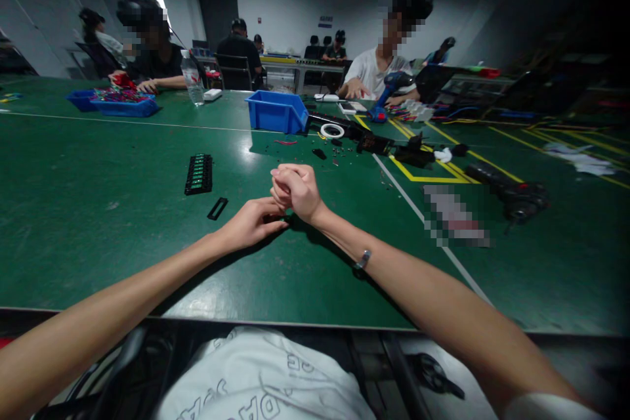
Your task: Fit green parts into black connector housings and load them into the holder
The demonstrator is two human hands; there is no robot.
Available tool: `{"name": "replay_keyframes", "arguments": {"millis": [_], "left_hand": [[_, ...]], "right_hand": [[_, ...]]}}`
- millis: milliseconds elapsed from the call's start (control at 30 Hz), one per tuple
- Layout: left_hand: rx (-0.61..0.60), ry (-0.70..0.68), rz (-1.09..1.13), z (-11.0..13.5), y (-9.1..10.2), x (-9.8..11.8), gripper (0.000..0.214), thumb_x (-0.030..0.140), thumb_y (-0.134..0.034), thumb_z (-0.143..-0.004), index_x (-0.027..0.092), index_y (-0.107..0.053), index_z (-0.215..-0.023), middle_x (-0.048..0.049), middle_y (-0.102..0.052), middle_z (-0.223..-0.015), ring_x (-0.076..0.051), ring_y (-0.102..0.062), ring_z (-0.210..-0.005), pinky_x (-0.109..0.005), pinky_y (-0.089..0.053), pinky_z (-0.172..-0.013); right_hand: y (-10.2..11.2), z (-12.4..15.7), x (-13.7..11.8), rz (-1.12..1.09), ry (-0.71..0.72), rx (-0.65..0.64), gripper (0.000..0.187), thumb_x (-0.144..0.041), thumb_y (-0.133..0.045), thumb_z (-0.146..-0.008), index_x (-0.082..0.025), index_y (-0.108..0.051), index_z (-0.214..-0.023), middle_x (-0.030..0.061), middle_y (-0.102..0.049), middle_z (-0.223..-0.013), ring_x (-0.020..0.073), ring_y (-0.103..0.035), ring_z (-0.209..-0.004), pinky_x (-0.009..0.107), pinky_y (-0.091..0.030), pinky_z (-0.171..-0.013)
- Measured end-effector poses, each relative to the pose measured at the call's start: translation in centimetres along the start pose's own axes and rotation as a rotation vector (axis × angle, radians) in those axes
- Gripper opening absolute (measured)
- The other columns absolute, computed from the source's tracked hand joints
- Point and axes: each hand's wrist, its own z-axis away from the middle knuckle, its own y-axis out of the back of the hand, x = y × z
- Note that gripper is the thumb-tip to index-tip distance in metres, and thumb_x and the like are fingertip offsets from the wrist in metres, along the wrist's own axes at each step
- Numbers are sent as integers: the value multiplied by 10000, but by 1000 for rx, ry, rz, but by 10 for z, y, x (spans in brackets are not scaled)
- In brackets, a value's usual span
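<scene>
My two hands meet over the green tabletop, near its middle. My left hand rests low, thumb and fingers closed around something small and dark that is mostly hidden. Just above it, my right hand is curled like a fist against the left fingertips; whatever it may hold does not show. Left of my hands lies a black rectangular frame with an open slot. Beyond that sits a black tray-like block with rows of green strips.
Beyond my hands stand a blue bin, a white tape ring and scattered small parts. A black power drill lies at right; a blue drill stands farther back. A water bottle is at back left. People sit across the table.
</scene>
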Motion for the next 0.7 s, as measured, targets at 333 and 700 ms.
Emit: {"name": "replay_keyframes", "arguments": {"millis": [333,700], "left_hand": [[-5,15,-41,-1,0,5,156,293,-656,-958,150,-715,-935,-47,-656,-923,-167,-600,-841,-266,-457,-764],[-39,68,-41,1,4,8,184,306,-653,-963,162,-708,-1063,-38,-595,-930,-151,-578,-820,-264,-451,-756]], "right_hand": [[6,-5,-2,-102,-82,-42,435,-291,-649,-856,-219,-373,-527,-97,-314,-403,48,-243,-330,209,-204,-342],[25,-23,-54,91,-79,-22,445,-376,-648,-869,-234,-354,-566,-98,-282,-407,56,-217,-324,219,-191,-337]]}}
